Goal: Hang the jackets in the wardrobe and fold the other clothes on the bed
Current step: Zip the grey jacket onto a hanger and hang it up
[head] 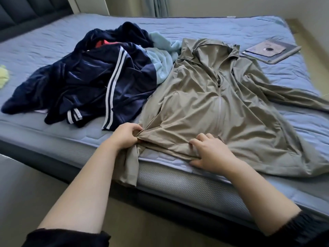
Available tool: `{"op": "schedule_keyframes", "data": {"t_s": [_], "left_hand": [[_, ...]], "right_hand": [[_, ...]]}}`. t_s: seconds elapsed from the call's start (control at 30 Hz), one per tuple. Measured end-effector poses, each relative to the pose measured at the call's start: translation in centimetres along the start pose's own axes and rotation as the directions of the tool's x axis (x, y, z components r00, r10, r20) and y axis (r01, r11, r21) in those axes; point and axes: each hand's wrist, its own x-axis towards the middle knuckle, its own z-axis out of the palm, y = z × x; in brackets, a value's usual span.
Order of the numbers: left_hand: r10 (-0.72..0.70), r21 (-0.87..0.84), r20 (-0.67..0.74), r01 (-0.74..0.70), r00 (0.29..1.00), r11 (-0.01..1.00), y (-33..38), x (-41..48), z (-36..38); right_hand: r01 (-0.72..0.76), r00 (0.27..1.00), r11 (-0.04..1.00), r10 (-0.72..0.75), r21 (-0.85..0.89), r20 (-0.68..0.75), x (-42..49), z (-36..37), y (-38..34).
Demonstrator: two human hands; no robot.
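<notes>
Jacket (222,104), khaki and thin, lies spread front-up on the bed (53,50), near its front edge and right of the middle. Its hood points to the far side, and the zip (218,82) is closed from partway down the chest. One sleeve stretches off to the right across the cover. At the near left corner, part of the jacket hangs over the mattress edge.

My left hand (124,135) pinches a bunch of the jacket's cloth at that near left corner. Its fingers are curled tight, and creases fan out from the grip. My right hand (210,154) grips the hem closer to the middle, with the thumb under the edge and the bent fingers on top. Both hands are closed on the jacket, well apart from each other along the hem. Black cuffs (67,237) are pushed up both my forearms.

Left of the jacket and touching it is a heap of navy clothes (85,82) with white stripes. A bit of red cloth (105,44) shows at the top of the heap. A light blue garment (160,59) sits between the heap and the jacket's hood, partly under both. A yellow-green cloth (3,75) lies at the far left edge of the view. A grey flat case (272,50) rests on the cover beyond the jacket's right shoulder. A dark padded headboard (26,11) stands at the upper left.
</notes>
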Motion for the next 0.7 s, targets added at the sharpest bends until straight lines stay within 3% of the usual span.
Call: {"op": "schedule_keyframes", "data": {"t_s": [0.07,0.13,0.2,0.23,0.3,0.37,0.4,0.47,0.5,0.57,0.7], "left_hand": [[-0.185,0.047,-0.292,0.208,0.938,0.977,-0.7,0.0,-1.2],[-0.28,0.108,-0.54,0.396,0.794,0.912,-1.2,-0.4,-2.4],[-0.173,0.253,-0.63,0.411,0.757,0.876,-1.4,-0.4,-2.8],[-0.053,0.319,-0.633,0.323,0.772,0.891,-1.1,-0.4,-2.5],[0.224,0.369,-0.516,-0.022,0.827,0.929,0.8,-0.3,-1.2],[0.434,0.219,-0.233,-0.388,0.87,0.895,3.7,-0.5,1.3],[0.493,0.116,-0.064,-0.484,0.868,0.867,5.2,-0.7,2.8],[0.547,0.11,0.163,-0.566,0.821,0.817,7.4,-1.0,5.4],[0.566,0.176,0.184,-0.593,0.804,0.786,8.0,-0.9,6.4],[0.59,0.255,0.13,-0.602,0.797,0.757,8.7,-0.9,7.2],[0.549,0.192,0.075,-0.552,0.833,0.811,9.5,-0.4,6.8]], "right_hand": [[0.004,0.997,0.999,-0.007,-0.044,-0.076,0.4,0.1,-0.6],[0.0,0.994,1.0,-0.002,-0.022,-0.106,0.4,0.1,-0.9],[0.009,0.994,1.0,-0.007,0.026,-0.106,0.5,0.2,-0.8],[0.012,0.995,0.999,-0.008,0.042,-0.097,0.5,0.1,-0.7],[0.027,0.997,0.998,-0.023,0.058,-0.072,0.5,-0.1,-0.5],[0.039,0.999,0.994,-0.036,0.106,-0.038,0.4,-0.2,-0.3],[0.043,0.999,0.991,-0.041,0.125,-0.02,0.2,-0.2,-0.2],[0.044,0.999,0.995,-0.044,0.091,0.0,-0.3,-0.1,0.5],[0.033,0.999,0.998,-0.034,0.06,0.011,-0.7,-0.1,1.1],[-0.009,0.998,0.997,0.004,0.075,0.068,-1.9,-0.1,2.6],[-0.095,0.984,0.974,0.062,0.204,0.166,-4.7,-0.3,5.7]]}}
